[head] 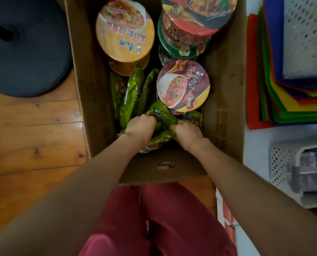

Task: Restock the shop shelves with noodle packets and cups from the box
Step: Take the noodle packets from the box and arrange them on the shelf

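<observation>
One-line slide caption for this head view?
Left hand and right hand grip green noodle packets inside a cardboard box beside noodle cups.

the box (226,100) stands open at the top. the orange-lidded cup (124,32) and the stacked red cup (194,19) fill its far end, a slim gap between them; the purple-lidded cup (183,84) stands by the right wall, and green packets (131,97) crowd the near left.
</observation>
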### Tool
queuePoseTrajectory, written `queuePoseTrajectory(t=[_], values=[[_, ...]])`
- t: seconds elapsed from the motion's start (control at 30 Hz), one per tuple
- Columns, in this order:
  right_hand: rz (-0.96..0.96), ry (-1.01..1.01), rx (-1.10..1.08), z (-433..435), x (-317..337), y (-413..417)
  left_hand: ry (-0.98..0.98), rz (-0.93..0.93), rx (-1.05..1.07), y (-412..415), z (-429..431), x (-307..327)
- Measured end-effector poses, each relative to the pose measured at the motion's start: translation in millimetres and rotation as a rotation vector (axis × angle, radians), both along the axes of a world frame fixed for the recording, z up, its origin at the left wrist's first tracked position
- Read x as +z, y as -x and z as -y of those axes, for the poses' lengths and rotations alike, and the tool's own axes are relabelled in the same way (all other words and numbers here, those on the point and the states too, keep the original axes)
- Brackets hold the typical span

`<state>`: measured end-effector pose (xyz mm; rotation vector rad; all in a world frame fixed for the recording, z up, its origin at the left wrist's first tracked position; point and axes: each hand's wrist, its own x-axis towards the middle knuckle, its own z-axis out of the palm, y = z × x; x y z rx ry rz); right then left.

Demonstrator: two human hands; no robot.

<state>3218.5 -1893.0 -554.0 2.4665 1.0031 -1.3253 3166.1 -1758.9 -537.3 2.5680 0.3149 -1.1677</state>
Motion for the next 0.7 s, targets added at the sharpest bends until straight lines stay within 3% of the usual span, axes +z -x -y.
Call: queuePoseTrajectory(t=[0.37,0.7], values=[[0.029,-0.061,0.112,8.8,80.0,5.7,0.040,0.086,0.072,26.8,-6.2,76.4],[0.060,-0.143,-0.032,24.9,230.1,-6.1,0.010,0.293,0.178,18.8,-25.5,240.5]])
